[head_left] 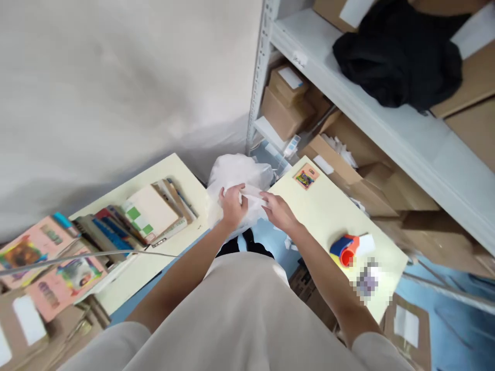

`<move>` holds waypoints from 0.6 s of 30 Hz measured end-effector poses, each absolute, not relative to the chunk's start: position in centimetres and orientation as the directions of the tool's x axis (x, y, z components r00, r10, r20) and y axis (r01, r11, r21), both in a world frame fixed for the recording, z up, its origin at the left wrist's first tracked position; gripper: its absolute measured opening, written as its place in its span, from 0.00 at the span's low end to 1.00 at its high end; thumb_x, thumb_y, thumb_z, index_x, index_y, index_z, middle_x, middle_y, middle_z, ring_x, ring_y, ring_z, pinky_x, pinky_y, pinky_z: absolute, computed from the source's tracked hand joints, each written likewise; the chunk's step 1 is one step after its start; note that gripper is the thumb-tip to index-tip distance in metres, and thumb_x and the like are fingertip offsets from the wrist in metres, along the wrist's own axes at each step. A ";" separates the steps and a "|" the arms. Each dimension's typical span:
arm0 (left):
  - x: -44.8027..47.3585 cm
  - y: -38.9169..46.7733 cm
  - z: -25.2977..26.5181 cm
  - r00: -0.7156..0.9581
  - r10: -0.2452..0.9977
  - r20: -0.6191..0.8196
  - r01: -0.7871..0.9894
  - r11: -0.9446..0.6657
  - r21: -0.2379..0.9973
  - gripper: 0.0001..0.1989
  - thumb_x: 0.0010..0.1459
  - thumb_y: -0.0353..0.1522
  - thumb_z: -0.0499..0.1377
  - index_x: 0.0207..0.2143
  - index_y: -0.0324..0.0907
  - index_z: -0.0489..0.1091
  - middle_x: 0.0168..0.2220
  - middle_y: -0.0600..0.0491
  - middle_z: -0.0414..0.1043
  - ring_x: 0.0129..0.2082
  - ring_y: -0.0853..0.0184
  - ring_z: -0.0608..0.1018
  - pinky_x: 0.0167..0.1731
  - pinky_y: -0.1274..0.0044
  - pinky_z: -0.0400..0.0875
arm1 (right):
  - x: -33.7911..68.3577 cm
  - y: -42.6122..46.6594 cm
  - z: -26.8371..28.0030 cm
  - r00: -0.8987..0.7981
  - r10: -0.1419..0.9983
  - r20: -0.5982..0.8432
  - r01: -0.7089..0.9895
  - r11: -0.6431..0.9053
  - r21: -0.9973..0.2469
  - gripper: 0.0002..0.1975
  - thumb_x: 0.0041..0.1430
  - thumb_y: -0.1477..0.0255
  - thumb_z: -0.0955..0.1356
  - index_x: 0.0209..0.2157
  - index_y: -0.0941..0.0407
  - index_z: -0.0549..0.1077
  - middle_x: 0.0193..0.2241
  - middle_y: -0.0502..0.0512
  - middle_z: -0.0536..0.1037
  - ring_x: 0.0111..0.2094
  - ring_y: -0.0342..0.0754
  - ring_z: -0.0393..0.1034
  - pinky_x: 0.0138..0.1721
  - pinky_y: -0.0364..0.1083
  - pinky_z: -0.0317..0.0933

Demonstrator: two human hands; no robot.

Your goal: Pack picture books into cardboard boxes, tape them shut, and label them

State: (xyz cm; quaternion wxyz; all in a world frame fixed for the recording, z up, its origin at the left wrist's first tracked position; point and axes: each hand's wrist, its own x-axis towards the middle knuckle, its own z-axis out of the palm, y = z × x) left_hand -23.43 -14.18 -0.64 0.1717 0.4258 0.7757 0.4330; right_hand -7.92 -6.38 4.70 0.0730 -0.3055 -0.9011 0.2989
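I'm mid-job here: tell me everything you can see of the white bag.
The bag looks like thin, translucent plastic, crumpled and puffed out at its far side. It sits in the gap between the left table and the right table, overlapping the left one's edge in view. The left-hand grip touches its near part; the right-hand grip pinches a gathered fold. Its base and contents can't be made out.
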 end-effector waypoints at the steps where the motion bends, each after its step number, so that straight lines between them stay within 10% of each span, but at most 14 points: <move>1: -24.1 -13.3 -0.1 -0.562 0.818 0.125 0.498 0.214 0.840 0.17 0.54 0.26 0.52 0.47 0.40 0.67 0.41 0.48 0.74 0.48 0.60 0.74 0.62 0.60 0.46 | -6.8 -6.2 5.8 -0.756 0.654 -0.023 0.528 0.589 -0.612 0.23 0.59 0.76 0.63 0.57 0.53 0.62 0.42 0.56 0.76 0.43 0.51 0.71 0.49 0.50 0.63; 6: -26.1 -7.3 4.4 -0.349 0.911 0.220 0.359 -0.087 0.929 0.13 0.59 0.31 0.51 0.45 0.41 0.69 0.36 0.50 0.72 0.38 0.65 0.74 0.47 0.70 0.67 | -0.7 -4.2 12.5 -0.399 0.883 0.247 0.603 0.455 -0.655 0.18 0.61 0.68 0.64 0.53 0.55 0.65 0.38 0.55 0.75 0.39 0.49 0.70 0.46 0.50 0.65; 10: -24.0 -2.9 7.3 -0.086 0.970 0.226 0.367 -0.180 0.913 0.36 0.50 0.42 0.65 0.58 0.39 0.59 0.55 0.42 0.63 0.55 0.54 0.68 0.54 0.61 0.62 | 3.5 -3.2 15.1 -0.196 0.927 0.318 0.547 0.373 -0.750 0.09 0.61 0.63 0.65 0.36 0.54 0.69 0.31 0.51 0.72 0.32 0.46 0.68 0.36 0.47 0.66; 18: -15.7 -0.1 4.6 0.119 0.921 -0.371 -0.406 0.387 0.828 0.25 0.46 0.44 0.67 0.41 0.38 0.70 0.36 0.44 0.75 0.38 0.57 0.78 0.38 0.66 0.73 | 10.1 -2.1 10.4 -0.166 0.986 -0.001 0.299 0.050 -0.953 0.12 0.58 0.59 0.65 0.35 0.53 0.65 0.26 0.48 0.72 0.24 0.43 0.66 0.26 0.43 0.63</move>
